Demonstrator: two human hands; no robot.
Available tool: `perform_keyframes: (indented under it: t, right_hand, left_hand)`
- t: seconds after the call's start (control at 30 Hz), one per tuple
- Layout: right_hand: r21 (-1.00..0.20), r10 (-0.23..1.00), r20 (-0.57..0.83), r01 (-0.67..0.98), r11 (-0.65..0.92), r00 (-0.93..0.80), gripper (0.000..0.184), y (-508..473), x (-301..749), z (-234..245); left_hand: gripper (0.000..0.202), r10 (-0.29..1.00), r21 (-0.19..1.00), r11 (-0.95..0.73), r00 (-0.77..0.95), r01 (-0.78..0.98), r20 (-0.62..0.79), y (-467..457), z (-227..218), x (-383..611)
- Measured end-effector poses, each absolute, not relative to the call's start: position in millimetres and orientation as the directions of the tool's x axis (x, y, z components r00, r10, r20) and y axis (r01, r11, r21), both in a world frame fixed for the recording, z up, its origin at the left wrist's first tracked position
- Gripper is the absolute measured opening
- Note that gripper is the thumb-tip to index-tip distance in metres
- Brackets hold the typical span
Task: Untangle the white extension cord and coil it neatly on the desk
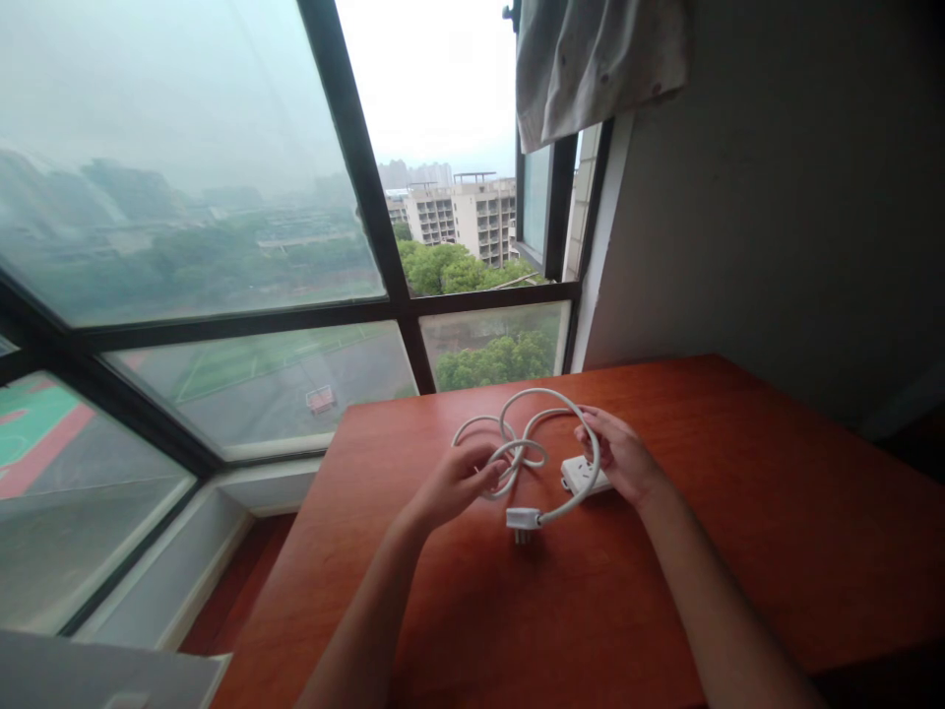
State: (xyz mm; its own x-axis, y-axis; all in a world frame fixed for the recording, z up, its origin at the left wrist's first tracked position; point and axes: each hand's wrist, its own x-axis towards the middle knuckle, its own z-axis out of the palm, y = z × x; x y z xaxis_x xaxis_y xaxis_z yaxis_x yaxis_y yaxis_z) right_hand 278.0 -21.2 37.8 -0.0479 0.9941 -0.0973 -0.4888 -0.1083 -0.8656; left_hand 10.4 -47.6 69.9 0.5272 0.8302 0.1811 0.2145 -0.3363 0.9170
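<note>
Loops of a white power cord (550, 394) stand a little above the reddish wooden table (472, 620). My left hand (459, 478) is closed around the coiled part of the cord at the left. On the other side, my right hand (616, 448) pinches the cord near the top right of its big loop. The cord's white plug (524, 519) hangs in front between my hands, prongs pointing down. A white power strip (583, 476) lies on the table behind the loop, partly hidden by my right hand and the cord.
Dark-framed windows (403, 307) border the table's far and left sides, with one pane swung outward. A grey curtain (598, 69) hangs at the upper right beside a dark wall (753, 197). The table's left edge drops to a floor gap.
</note>
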Motion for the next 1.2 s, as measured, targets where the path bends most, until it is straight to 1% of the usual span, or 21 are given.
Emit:
perform_keyframes:
  t: [0.07,0.13,0.27,0.37,0.47,0.6,0.77,0.87,0.93,1.03,1.2]
  right_hand:
    - [-0.916,0.995,-0.093,-0.389,-0.1,-0.036,0.035,-24,279,40]
    - [-0.945,0.994,-0.083,-0.31,-0.101,-0.068,0.038,-26,281,44]
    - [-0.983,0.992,-0.036,-0.173,-0.056,-0.118,0.043,-28,289,47]
    - [-0.999,0.99,-0.013,-0.039,-0.018,-0.139,0.048,-27,293,44]
    - [-0.998,0.979,-0.036,0.066,-0.023,-0.203,0.052,-26,296,41]
    - [-0.987,0.952,-0.11,0.145,-0.07,-0.285,0.054,-27,298,40]
    - [-0.966,0.914,-0.241,0.168,-0.195,-0.326,0.067,-32,298,41]
    - [-0.968,0.896,-0.247,0.136,-0.211,-0.368,0.078,-34,294,40]
    - [-0.97,0.899,-0.242,0.121,-0.212,-0.366,0.08,-35,288,39]
    - [-0.979,0.912,-0.203,0.095,-0.181,-0.355,0.072,-35,279,38]
    - [-0.995,0.955,-0.092,-0.003,-0.097,-0.282,0.051,-32,275,40]
  left_hand:
    - [0.034,0.83,0.942,-0.284,0.538,0.178,0.148,-49,71,11]
    - [0.035,0.835,0.957,-0.242,0.538,0.162,0.12,-49,70,11]
    - [0.036,0.841,0.972,-0.184,0.535,0.143,0.081,-51,68,15]
    - [0.038,0.853,0.978,-0.161,0.517,0.132,0.071,-52,68,19]
    - [0.038,0.869,0.981,-0.144,0.49,0.133,0.062,-52,69,20]
    - [0.038,0.899,0.981,-0.13,0.434,0.147,0.054,-50,69,19]
    - [0.04,0.937,0.992,-0.093,0.344,0.086,0.058,-47,66,19]
    - [0.04,0.96,0.998,-0.056,0.276,0.012,0.05,-46,64,21]
    - [0.039,0.968,0.998,-0.018,0.247,-0.065,0.034,-46,62,22]
    - [0.035,0.968,0.989,0.033,0.251,-0.144,0.004,-46,61,24]
    - [0.034,0.962,0.997,0.009,0.274,-0.081,0.014,-47,61,24]
